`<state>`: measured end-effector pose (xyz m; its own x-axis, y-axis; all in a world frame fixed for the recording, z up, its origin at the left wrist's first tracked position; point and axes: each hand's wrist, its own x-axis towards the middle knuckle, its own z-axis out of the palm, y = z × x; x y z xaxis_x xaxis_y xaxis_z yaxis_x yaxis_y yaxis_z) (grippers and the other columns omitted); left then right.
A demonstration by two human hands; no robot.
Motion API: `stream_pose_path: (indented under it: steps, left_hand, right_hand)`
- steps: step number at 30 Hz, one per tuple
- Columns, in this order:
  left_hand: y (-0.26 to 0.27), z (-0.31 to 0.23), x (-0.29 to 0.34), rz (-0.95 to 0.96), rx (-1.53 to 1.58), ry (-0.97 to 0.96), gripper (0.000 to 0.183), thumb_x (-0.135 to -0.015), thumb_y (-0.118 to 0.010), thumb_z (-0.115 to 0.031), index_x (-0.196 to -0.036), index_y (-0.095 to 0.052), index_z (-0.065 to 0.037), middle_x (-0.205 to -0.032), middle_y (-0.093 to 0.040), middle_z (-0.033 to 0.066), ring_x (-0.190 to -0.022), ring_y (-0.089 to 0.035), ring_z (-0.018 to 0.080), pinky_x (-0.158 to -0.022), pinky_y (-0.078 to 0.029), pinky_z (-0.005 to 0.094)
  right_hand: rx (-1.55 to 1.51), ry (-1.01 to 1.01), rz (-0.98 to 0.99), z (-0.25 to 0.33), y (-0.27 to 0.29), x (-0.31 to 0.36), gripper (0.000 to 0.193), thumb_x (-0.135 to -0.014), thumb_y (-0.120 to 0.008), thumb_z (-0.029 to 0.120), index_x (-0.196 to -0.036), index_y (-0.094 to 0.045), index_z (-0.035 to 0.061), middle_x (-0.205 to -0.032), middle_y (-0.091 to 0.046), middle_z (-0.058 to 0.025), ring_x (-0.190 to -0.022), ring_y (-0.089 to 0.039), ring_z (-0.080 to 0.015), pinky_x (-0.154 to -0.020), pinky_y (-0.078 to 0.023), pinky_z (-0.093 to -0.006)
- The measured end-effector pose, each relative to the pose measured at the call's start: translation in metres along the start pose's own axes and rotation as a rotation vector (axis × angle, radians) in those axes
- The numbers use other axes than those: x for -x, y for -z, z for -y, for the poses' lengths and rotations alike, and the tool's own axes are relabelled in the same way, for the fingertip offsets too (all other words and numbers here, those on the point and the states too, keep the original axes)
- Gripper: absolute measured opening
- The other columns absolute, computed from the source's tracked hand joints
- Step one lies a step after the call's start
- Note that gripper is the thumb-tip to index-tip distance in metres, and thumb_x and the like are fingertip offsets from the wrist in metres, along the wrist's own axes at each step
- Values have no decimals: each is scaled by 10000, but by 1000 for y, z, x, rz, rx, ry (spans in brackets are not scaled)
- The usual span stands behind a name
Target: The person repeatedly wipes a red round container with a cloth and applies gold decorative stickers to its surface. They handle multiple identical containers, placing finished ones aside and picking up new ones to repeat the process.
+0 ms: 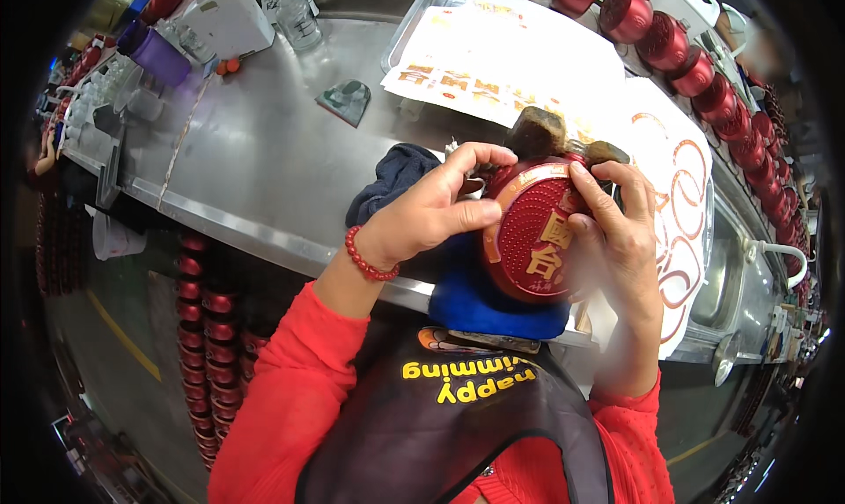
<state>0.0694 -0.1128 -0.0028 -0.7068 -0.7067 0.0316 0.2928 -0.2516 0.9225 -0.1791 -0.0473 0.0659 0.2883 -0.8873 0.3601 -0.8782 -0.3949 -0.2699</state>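
A round, dark red bottle point(519, 262) with a dotted face and gold characters leans against a blue pad point(471, 306) in front of me. Along the upper and left part of its face runs a curved orange-gold decal strip point(534, 180). My left hand point(431, 205) is closed at the upper left rim, thumb pressed by the strip and index finger curled over the top. With bent fingers, my right hand point(620, 227) grips the upper right side, a fingertip at the strip's right end. Behind the bottle sit brown stone-like blocks point(537, 132). Its lower right side is blurred.
A dark blue cloth point(392, 183) lies left of the bottle on the steel table point(255, 152). White decal sheets point(519, 55) cover a tray behind; ring-shaped decals point(691, 196) lie to the right. A green scraper-like piece point(345, 102) is farther back. Red bottles point(664, 42) line the right side.
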Motion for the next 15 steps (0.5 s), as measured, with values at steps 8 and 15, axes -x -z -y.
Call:
stream_pose_path:
  steps: [8,15]
  left_hand:
    - [-3,8,-2,32,-53,-43,710,-1035,-637,-414,-1525,-316,-13,-1446,-499,135,-1339,-485,178,-1138,-392,346]
    - [-9,24,2,-15,142,-146,740,-1047,-606,-428,-1562,-280,-8,-1489,-478,138,-1399,-448,194,-1170,-359,351]
  right_hand:
    - [6,3,-9,2,0,-2,459,-844,-764,98,-1299,-704,105,-1232,-590,-124,-1195,-553,-349,-1029,-463,-452]
    - [10,21,4,11,4,-5,508,-806,-789,107,-1306,-702,121,-1243,-579,-121,-1190,-550,-350,-1020,-463,-467]
